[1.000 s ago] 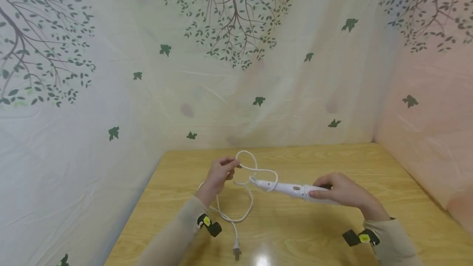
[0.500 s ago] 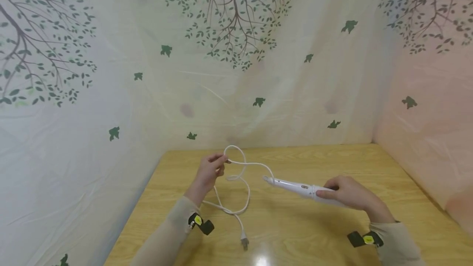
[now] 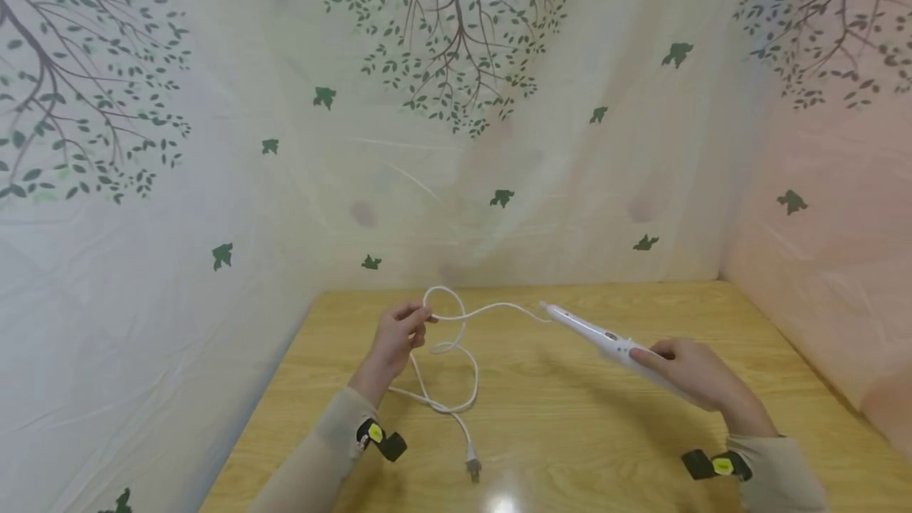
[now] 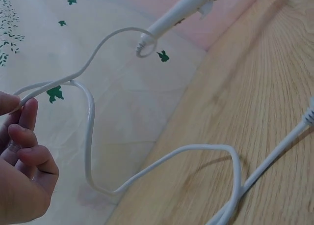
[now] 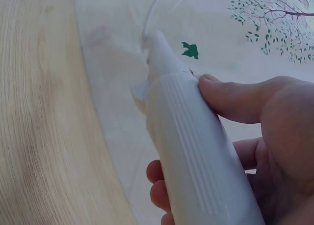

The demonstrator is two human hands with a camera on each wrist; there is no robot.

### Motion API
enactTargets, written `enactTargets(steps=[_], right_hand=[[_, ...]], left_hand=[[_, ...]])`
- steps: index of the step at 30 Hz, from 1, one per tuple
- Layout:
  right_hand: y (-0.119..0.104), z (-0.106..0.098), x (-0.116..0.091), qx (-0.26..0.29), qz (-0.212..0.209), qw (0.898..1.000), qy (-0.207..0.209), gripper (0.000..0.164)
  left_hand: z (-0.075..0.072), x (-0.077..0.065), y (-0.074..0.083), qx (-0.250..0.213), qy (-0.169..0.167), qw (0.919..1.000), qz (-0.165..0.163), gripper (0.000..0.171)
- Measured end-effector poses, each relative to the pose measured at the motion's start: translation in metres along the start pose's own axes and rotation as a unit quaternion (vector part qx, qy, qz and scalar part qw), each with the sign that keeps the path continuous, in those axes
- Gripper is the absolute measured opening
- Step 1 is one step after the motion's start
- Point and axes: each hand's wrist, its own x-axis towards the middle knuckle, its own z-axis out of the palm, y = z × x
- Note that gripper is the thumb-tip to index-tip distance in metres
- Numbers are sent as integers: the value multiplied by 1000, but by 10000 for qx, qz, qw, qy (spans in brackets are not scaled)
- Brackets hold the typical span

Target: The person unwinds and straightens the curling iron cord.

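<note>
My left hand pinches a white power cord between thumb and forefinger, above the left part of the table. A small loop stands up from the pinch. My right hand grips a white wand-shaped corded appliance, thumb along one side and fingers round the other. Its cord end tilts up toward the far left, and the near end is hidden in the hand. In the right wrist view its body shows lengthwise ribs and a small tab sticking out. The two-pin plug lies at the front of the table.
The wooden table runs back to a cloth backdrop printed with trees and green birds. Further cord coils cross each other on the wood below the left hand. Both wrists wear black straps with small cameras.
My left hand has moved left with the pinched cord. My right hand has moved slightly right and tilted the appliance's cord end upward. The cord between them is stretched longer, and the plug shifted slightly.
</note>
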Motion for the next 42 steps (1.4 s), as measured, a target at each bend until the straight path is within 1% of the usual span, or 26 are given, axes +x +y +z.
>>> enactTargets(steps=[3,6,9,12,14,17,20,23,25,27,30,32,34,37,40,42], right_hand=[[3,-2,0,42,85,9999,83,67],[4,-5,-1,200,90,9997,127,69],[4,-8,-2,494,113,9986,137,70],[3,-11,-3,972,83,9952,86,67],[2,-14,-4,1276,11,9918,31,61],[-1,-17,-5,1611,-83,9869,-66,55],[-4,-18,-6,1758,-207,9840,-194,53],[-8,-19,-6,1817,-381,9821,-319,49],[-10,-18,-7,1818,-608,9806,-399,43],[-11,-17,-6,1732,-927,9795,-450,36],[-10,-14,-6,1545,-1498,9746,-621,26],[-9,-11,-7,1419,-1827,9696,-799,21],[-7,-9,-7,1312,-2057,9645,-1012,18],[-3,-6,-8,1157,-2251,9589,-1283,17],[2,-4,-9,1098,-2193,9569,-1559,18],[5,-4,-10,1125,-2066,9562,-1740,18]], left_hand=[[-2,-2,-3,99,17,9999,-34,17],[-4,-3,-6,292,47,9996,-39,16],[-7,-3,-10,516,124,9986,-9,13],[-11,-2,-15,763,227,9968,13,5],[-12,-1,-18,995,259,9947,36,3],[-12,0,-23,1350,252,9905,75,10],[-8,0,-27,1663,255,9857,77,12],[-4,1,-28,1782,240,9837,12,13],[-1,1,-27,1843,188,9827,-28,15],[2,1,-27,1790,145,9837,-109,18],[4,2,-25,1636,136,9862,-211,20],[4,2,-26,1444,218,9888,-292,21],[4,2,-25,1277,310,9908,-309,21],[3,3,-24,1009,451,9935,-265,21],[-1,4,-20,770,533,9955,-153,18],[-3,4,-15,626,607,9961,-108,11]])
